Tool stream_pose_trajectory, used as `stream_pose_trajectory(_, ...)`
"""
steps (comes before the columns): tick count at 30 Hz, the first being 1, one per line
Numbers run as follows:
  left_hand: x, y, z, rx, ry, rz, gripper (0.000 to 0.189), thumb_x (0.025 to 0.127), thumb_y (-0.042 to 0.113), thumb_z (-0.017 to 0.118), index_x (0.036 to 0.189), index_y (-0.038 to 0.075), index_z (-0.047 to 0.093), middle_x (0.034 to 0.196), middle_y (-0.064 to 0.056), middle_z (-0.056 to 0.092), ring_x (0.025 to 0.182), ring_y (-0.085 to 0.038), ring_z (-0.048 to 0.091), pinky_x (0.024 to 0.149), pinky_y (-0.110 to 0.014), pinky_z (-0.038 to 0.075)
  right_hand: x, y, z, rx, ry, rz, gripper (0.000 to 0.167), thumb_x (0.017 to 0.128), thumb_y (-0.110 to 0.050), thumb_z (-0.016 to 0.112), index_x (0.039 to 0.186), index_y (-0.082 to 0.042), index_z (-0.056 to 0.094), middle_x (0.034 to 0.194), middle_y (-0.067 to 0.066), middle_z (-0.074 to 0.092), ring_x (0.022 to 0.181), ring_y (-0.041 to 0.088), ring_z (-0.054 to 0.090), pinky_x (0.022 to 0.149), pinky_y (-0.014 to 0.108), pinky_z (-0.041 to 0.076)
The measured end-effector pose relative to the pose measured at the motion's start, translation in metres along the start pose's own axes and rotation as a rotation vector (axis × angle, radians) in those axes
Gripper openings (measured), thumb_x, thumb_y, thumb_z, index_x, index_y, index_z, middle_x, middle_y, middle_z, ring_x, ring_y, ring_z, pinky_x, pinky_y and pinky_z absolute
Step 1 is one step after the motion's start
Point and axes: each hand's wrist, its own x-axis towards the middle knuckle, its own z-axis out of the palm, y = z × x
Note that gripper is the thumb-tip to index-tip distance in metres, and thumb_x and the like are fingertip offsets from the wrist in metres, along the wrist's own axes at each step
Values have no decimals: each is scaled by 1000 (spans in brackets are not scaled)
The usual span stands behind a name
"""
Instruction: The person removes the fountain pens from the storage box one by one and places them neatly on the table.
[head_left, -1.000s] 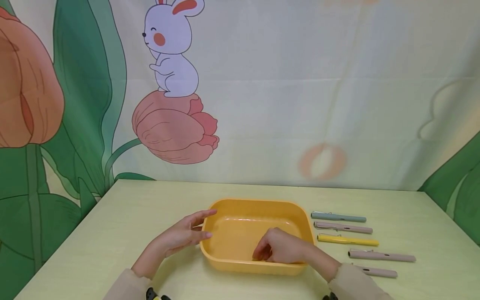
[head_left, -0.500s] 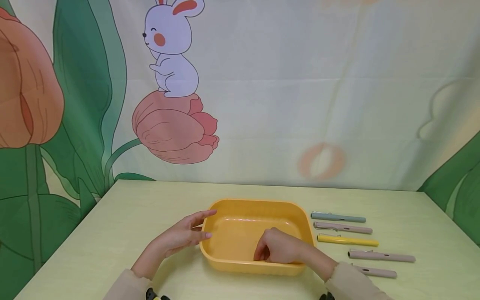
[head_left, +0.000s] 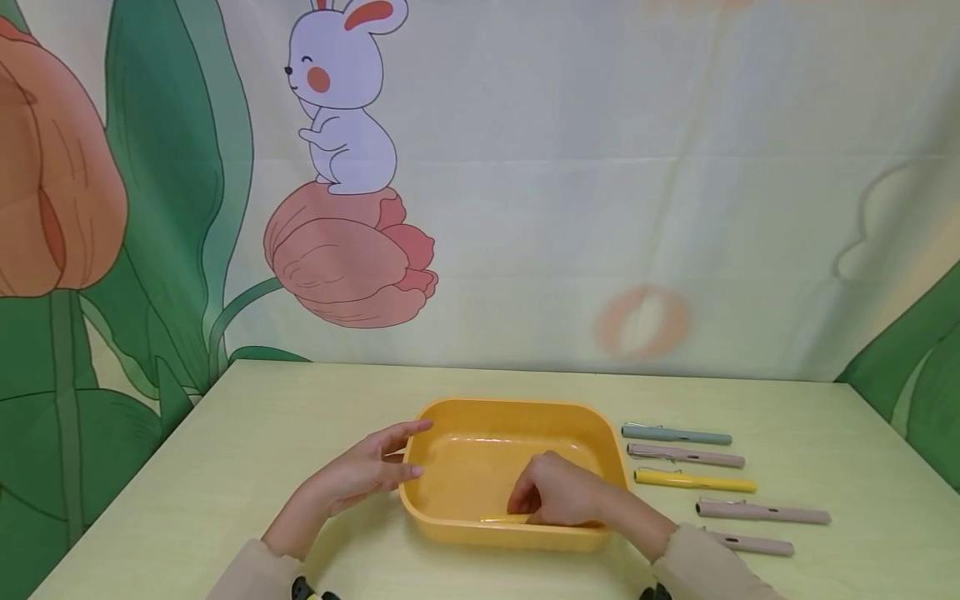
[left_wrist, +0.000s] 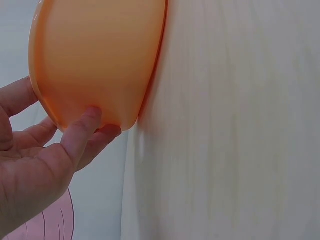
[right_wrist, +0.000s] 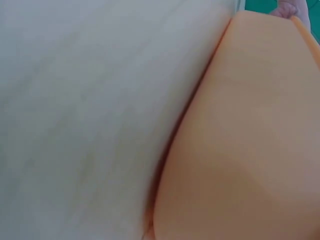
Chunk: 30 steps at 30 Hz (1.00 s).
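Note:
My left hand (head_left: 367, 467) holds the left end of a yellow plastic basin (head_left: 517, 536), with thumb and index finger over the rim. In the left wrist view its other fingers lie against the outside wall of the basin (left_wrist: 100, 55). Down inside the basin, by the near wall, my right hand (head_left: 562, 492) has its fingers curled round a slim yellow pen (head_left: 501, 519). One end of the pen sticks out to the left of the fingers; the rest is hidden. In the right wrist view the basin wall (right_wrist: 240, 130) hides the right hand.
To the right of the basin lie several pens in a rough column: a grey-green pen (head_left: 675, 434), a yellow pen (head_left: 697, 482) and pinkish ones such as the pink pen (head_left: 765, 512). The right sleeve (head_left: 705, 562) overlaps the nearest pen. A printed curtain (head_left: 525, 208) hangs behind the table.
The end of a yellow pen now shows left of the right hand's fingers, inside the basin. The right hand has shifted very slightly; the left hand and basin stay put.

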Motion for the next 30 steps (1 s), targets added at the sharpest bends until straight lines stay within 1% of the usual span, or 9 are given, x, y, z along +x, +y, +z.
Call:
stream_pose_trajectory(6,0,1,1,11,9,-5,67,86,6,61,142,2,25,142,-27,24,119,-34,43,93,-39,45,-7,7,-5,28,-19,33,15,65,6,73,75,-5,71,68,-5,66,59,-3,55,57,11,47)
stream_pose_trajectory(12,1,1,1,11,17,-10,66,86,5,60,142,2,25,142,-27,24,120,-35,42,93,-40,45,-7,8,-5,16,-19,28,14,66,6,72,74,-6,71,67,-6,65,58,-6,52,56,11,47)
stream_pose_trajectory(16,1,1,1,11,24,-18,66,86,5,60,142,3,26,143,-27,24,120,-35,42,93,-40,45,-10,7,-8,43,3,30,14,67,6,70,77,-4,72,70,-4,67,61,-5,55,58,12,48)
stream_pose_trajectory(19,2,1,2,12,30,-21,65,86,6,61,142,3,27,142,-26,25,119,-33,43,92,-39,45,-13,4,-14,70,32,34,15,68,7,68,79,-3,72,73,-2,68,62,-3,56,59,13,49)
stream_pose_trajectory(22,1,1,2,10,30,-18,66,85,6,61,142,4,27,142,-26,25,118,-32,44,92,-39,45,-15,2,-22,72,49,15,16,68,7,67,81,-1,72,75,0,68,64,-1,57,60,14,49)
stream_pose_trajectory(30,1,0,1,9,32,-18,65,86,5,61,141,4,28,143,-25,25,119,-31,44,92,-38,46,-25,-5,-41,129,56,52,18,74,5,68,91,1,70,83,2,68,71,4,60,64,17,51)
